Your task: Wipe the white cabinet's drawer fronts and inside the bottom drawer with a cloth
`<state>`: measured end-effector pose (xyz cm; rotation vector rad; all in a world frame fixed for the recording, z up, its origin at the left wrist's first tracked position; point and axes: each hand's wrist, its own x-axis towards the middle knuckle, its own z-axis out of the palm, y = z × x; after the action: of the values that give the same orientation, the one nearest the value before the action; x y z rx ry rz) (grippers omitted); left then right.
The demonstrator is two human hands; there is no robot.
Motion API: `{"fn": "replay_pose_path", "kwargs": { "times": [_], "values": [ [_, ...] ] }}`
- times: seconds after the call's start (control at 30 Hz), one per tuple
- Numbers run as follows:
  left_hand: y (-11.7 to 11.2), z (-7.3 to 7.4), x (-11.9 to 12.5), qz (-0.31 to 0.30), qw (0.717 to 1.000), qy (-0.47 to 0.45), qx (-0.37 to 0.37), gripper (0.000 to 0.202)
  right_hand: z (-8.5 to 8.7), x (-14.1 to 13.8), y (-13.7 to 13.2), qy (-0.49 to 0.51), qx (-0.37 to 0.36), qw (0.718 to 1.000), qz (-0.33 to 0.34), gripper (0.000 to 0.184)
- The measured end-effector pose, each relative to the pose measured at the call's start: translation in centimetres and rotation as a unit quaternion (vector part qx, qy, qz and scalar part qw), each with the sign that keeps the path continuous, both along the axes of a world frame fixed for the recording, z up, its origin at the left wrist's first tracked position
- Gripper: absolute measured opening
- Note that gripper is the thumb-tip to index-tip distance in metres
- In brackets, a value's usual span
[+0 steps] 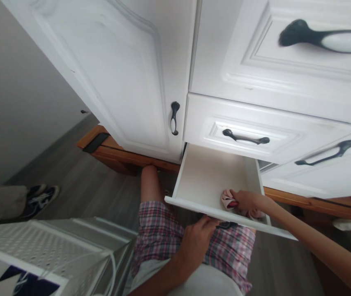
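Observation:
A white drawer [212, 172] is pulled out above my lap, and its inner floor shows largely bare. Inside it, near the front right corner, my right hand [245, 201] is closed on a bunched pink and red cloth [227, 199]. Part of the cloth also shows under the hand, towards the right wall. My left hand [198, 234] is at the outer side of the drawer front, its fingers curled at the dark drawer handle [226, 225]. The fingertips of that hand are partly hidden under the front edge.
Above is a closed drawer with a dark handle [245, 137]. A white cabinet door [126, 74] stands to the left. A white perforated basket [61, 242] sits at lower left. Another person's shoe [41, 201] is on the floor at left. A wooden base [110, 152] runs under the cabinet.

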<state>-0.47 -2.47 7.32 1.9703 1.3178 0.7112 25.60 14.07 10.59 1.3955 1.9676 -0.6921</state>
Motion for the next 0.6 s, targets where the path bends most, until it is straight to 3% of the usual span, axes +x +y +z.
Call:
{"fn": "replay_pose_path", "kwargs": {
  "times": [0.23, 0.43, 0.5, 0.6],
  "values": [
    [-0.1, 0.0, -0.1, -0.001, 1.0, -0.011, 0.01, 0.044, 0.9, -0.5, 0.1, 0.041, -0.066, 0.997, -0.004, 0.031],
    [0.0, 0.0, -0.2, -0.005, 1.0, -0.019, 0.015, 0.042, 2.7, 0.0, 3.0, 0.186, -0.073, 0.979, -0.032, 0.031],
    [0.1, 0.0, -0.3, -0.011, 1.0, -0.01, 0.01, 0.042, 3.3, 0.2, 4.3, 0.254, -0.032, 0.965, -0.063, 0.03],
    [0.2, 0.0, -0.4, -0.014, 1.0, 0.003, 0.017, 0.044, 3.1, -0.5, 6.5, 0.282, 0.106, 0.946, -0.12, 0.029]
  ]
}}
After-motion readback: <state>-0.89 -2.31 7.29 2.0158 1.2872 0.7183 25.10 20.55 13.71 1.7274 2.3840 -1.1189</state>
